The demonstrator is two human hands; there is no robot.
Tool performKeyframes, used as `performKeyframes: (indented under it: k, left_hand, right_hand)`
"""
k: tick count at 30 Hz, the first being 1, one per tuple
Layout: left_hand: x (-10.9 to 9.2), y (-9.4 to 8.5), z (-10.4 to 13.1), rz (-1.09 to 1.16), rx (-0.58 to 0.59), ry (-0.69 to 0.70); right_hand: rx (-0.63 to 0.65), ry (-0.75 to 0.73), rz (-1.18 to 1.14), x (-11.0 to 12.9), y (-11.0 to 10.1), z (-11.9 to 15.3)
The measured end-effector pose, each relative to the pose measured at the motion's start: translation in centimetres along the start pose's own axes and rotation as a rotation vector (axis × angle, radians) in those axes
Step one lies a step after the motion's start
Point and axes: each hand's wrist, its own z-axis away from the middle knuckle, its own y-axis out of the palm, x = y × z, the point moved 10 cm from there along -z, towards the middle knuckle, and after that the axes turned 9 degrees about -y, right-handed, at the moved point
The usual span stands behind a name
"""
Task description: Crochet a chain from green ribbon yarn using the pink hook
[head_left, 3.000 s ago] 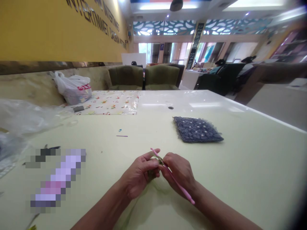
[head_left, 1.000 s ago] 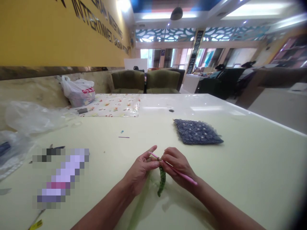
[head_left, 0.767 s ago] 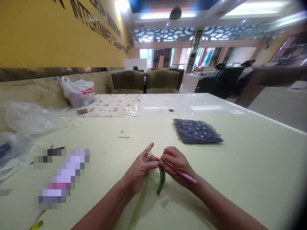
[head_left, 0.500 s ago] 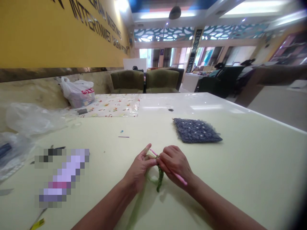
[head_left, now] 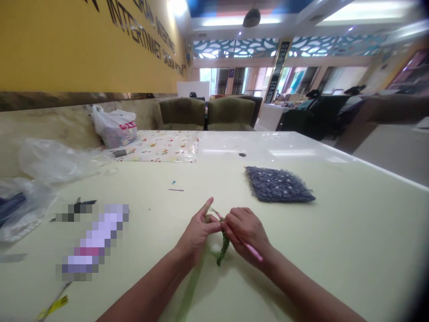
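Between my hands hangs a short strip of green crochet work (head_left: pixel 223 250), its lower end dangling just above the table. My left hand (head_left: pixel 197 232) pinches its top between thumb and finger, with the index finger raised. Light green ribbon-like yarn (head_left: pixel 192 284) runs from the left hand down toward the near table edge. My right hand (head_left: pixel 246 230) is closed around a pink crochet hook (head_left: pixel 253 252), whose tip points up and left at the top of the strip. The stitch at the hook is too small to make out.
A dark grey beaded knitted piece (head_left: pixel 279 184) lies beyond my right hand. A thin needle (head_left: pixel 176 190) and a small blue ring-like item (head_left: pixel 173 182) lie farther left. Black scissors-like tool (head_left: pixel 78 209), blurred purple item (head_left: pixel 100 237), clear plastic bags (head_left: pixel 53 161) and a white carrier bag (head_left: pixel 115 127) stand left.
The hook's tip has shifted slightly at the stitch, and light green yarn now shows by it. The strip's lower end has swung a little left. The whole view has turned slightly.
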Motion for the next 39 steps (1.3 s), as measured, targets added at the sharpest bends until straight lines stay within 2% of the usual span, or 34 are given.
performKeyframes:
  k: [2,4,8,12,15,19,25,27,32,36,39]
  left_hand:
    - [0.6,0.3,0.0,0.086,0.011,-0.050]
    - [0.8,1.1,0.2,0.153,0.068,-0.100]
    - [-0.3,1.8,0.8,0.228,0.156,-0.114]
    - [-1.6,0.8,0.9,0.253,0.112,-0.090]
    - [-2.4,-0.1,0.8,0.232,0.085,-0.058]
    - [-2.7,-0.5,0.5,0.220,0.109,-0.032]
    - [-2.7,-0.4,0.6,0.163,0.081,-0.004]
    - [-2.5,0.1,0.6,0.113,0.094,0.014]
    - [-1.8,1.5,0.9,-0.028,0.138,0.086]
    - [-1.9,1.6,1.0,-0.096,0.118,0.101]
    - [-2.1,1.8,1.1,-0.089,0.147,0.083]
  right_hand:
    - [-0.077,-0.018,0.155,1.1,-0.8,-0.1]
    - [-0.136,-0.041,0.181,2.0,-1.3,0.0]
    - [-0.207,-0.068,-0.004,1.9,-2.1,0.5]
    - [-0.244,-0.060,-0.146,1.3,-2.8,0.5]
    - [-0.248,-0.041,-0.243,1.2,-3.3,0.3]
    - [-0.201,0.011,-0.399,0.7,-3.4,0.1]
    - [-0.064,0.229,-0.647,-1.5,-1.6,0.9]
    - [-0.061,0.219,-0.622,-1.5,-1.3,0.9]
    - [-0.196,0.033,-0.326,-0.3,-2.9,0.3]
    - [-0.200,0.073,-0.432,-0.8,-3.2,0.0]
    - [-0.173,0.113,-0.532,-1.3,-3.3,-0.1]
